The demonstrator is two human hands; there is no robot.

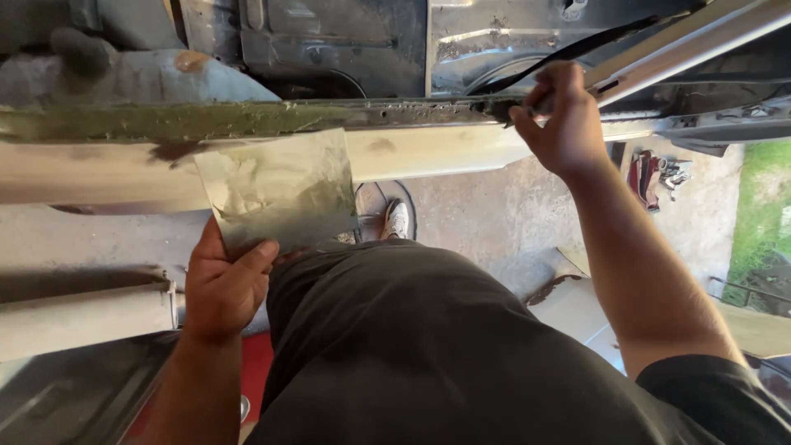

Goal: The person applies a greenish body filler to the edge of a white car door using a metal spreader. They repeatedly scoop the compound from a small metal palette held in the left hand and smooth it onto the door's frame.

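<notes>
My left hand [222, 284] grips the lower corner of a flat grey sheet-metal patch [276, 188] smeared with greenish filler. The patch is held up against the side of a car body sill [428, 152]. My right hand [562, 119] is raised at the top edge of the sill, fingers curled around a slim tool or strip that is mostly hidden. A greenish, rough seam [206, 119] runs along the top of the sill. My dark shirt fills the lower middle of the view.
The bare metal car floor [346, 41] lies beyond the sill. A pale trim strip [684, 45] and a black band [568, 53] slant across the top right. My white shoe [397, 221] stands on the concrete floor [494, 214]. Tools [655, 177] lie near grass [762, 206] at right.
</notes>
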